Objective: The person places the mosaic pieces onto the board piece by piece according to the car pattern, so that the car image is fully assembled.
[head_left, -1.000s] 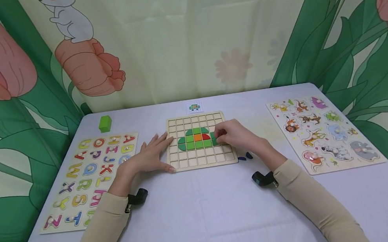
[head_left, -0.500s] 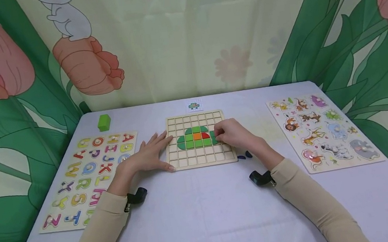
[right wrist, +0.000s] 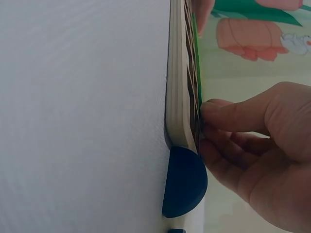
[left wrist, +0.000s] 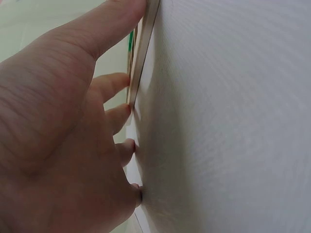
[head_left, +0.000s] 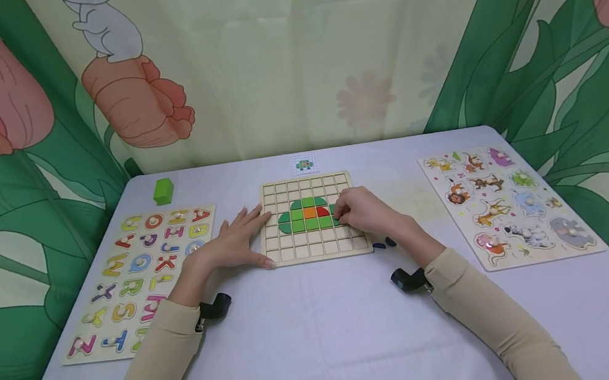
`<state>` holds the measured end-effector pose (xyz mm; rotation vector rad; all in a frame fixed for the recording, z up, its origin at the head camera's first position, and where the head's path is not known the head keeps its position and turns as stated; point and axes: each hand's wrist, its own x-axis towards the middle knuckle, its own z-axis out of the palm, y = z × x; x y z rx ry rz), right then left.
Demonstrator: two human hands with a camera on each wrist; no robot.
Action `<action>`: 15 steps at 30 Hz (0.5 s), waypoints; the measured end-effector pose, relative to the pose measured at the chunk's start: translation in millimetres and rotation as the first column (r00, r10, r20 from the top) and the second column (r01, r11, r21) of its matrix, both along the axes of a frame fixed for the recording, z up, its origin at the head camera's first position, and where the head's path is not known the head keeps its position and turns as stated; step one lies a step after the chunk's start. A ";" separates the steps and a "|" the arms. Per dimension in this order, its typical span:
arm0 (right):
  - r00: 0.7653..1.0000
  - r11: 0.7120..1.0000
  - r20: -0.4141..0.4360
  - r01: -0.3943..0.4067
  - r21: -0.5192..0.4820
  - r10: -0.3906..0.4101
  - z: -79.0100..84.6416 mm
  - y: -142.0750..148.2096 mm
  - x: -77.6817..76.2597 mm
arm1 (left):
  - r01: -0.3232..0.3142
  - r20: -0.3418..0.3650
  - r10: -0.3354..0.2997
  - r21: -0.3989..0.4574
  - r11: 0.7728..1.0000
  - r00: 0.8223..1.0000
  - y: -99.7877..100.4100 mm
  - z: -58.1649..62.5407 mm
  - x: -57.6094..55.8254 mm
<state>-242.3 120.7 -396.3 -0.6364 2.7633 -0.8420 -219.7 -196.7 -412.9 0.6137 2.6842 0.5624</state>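
Note:
A wooden grid board (head_left: 319, 251) lies mid-table with a turtle-like pattern of green, orange and red pieces set in its cells. My left hand (head_left: 234, 244) has its fingers spread, thumb and fingertips resting on the board's left edge. In the left wrist view the fingers (left wrist: 116, 119) reach along the board's side. My right hand (head_left: 365, 211) pinches a dark green piece (head_left: 334, 209) at the right end of the pattern; its fingertips mostly hide it. The right wrist view shows thumb and index finger meeting at the board's surface. Dark blue half-round pieces (right wrist: 184, 182) lie beside the board's near right corner.
An alphabet puzzle board (head_left: 141, 281) lies on the left, partly under the left forearm. An animal puzzle board (head_left: 513, 211) lies on the right. A green block (head_left: 163, 192) stands at the back left, and a small pattern card (head_left: 304, 164) lies behind the grid board.
My right fingertips have shifted slightly at the right end of the pattern. The left hand stays at the board's edge, and the camera view has tilted a little.

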 end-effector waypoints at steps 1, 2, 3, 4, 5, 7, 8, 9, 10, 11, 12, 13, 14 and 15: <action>1.000 1.000 -0.006 0.002 0.001 -0.002 0.4 -0.3 0.6 | -0.001 0.001 0.001 0.000 1.000 1.000 0.2 -0.1 -0.4; 1.000 1.000 -0.010 0.004 0.004 -0.004 0.8 -0.8 1.0 | -0.003 0.001 0.003 0.002 1.000 1.000 0.3 0.0 -0.5; 1.000 1.000 -0.014 0.005 0.007 -0.005 1.3 -1.2 1.6 | -0.004 0.002 0.004 0.003 1.000 1.000 0.5 0.1 -0.6; 1.000 1.000 -0.016 0.006 0.009 -0.006 1.9 -1.5 2.2 | -0.005 0.002 0.005 0.003 1.000 1.000 0.6 -0.1 -1.0; 1.000 1.000 -0.018 0.006 0.010 -0.006 2.3 -1.7 2.8 | -0.005 0.002 0.005 0.003 1.000 1.000 0.7 -0.1 -1.0; 1.000 1.000 -0.023 0.005 0.013 -0.005 2.6 -2.4 3.3 | -0.005 0.003 0.005 0.001 1.000 1.000 0.8 -0.4 -1.4; 1.000 1.000 -0.025 0.004 0.016 -0.004 2.7 -2.7 3.5 | -0.005 0.003 0.005 0.000 1.000 1.000 0.7 -0.6 -1.5; 1.000 1.000 -0.025 0.004 0.018 -0.004 2.7 -3.0 3.5 | -0.005 0.004 0.005 0.000 1.000 1.000 0.5 -0.9 -1.7; 1.000 1.000 -0.026 0.006 0.020 -0.005 2.6 -3.3 3.5 | -0.005 0.003 0.005 -0.001 1.000 1.000 0.4 -1.2 -1.9; 1.000 1.000 -0.027 0.006 0.023 -0.006 2.4 -3.5 3.5 | -0.004 0.002 0.004 -0.001 1.000 1.000 0.2 -1.4 -2.0; 1.000 1.000 -0.031 0.006 0.029 -0.005 2.2 -3.5 3.5 | -0.004 0.002 0.004 -0.003 1.000 1.000 0.0 -1.6 -2.0; 0.999 0.999 -0.033 0.007 0.033 -0.005 2.0 -3.4 3.6 | -0.003 0.002 0.003 -0.004 1.000 1.000 -0.1 -1.9 -2.1; 0.999 0.999 -0.037 0.009 0.037 -0.007 1.9 -3.6 3.7 | -0.002 0.003 0.002 -0.005 1.000 1.000 -0.2 -2.1 -2.1; 0.999 0.999 -0.038 0.010 0.040 -0.009 1.9 -3.7 4.0 | -0.002 0.003 0.002 -0.006 1.000 1.000 -0.3 -2.0 -2.0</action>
